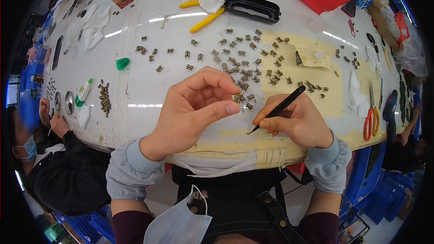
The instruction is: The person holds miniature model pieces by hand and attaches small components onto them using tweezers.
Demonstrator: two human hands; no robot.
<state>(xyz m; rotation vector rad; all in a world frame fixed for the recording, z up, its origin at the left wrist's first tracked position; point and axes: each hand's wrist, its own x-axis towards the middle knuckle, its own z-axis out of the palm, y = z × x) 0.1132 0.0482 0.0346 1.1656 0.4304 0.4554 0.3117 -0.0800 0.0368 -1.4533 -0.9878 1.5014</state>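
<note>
My left hand [190,110] pinches a small brownish part [237,97] between thumb and fingertips, above the near middle of the table. The part is partly covered by the fingers, so its details are hard to tell. In my right hand [302,121] is a slim black pen-shaped tool [286,102]. Its thin pointed tip is low over the table, angled down to the left, apart from the left hand. Just beyond both hands lie many small brownish-grey parts [244,63] with little legs, spread loosely and denser in the middle.
Yellow-handled pliers [207,21] and a black case [253,7] lie at the back. Red-handled scissors [368,124] are at right. Toward the left are a glue bottle [83,93], a pile of small brown pieces [104,99] and a green cap [122,63]. A co-worker's sleeve [74,171] is at left.
</note>
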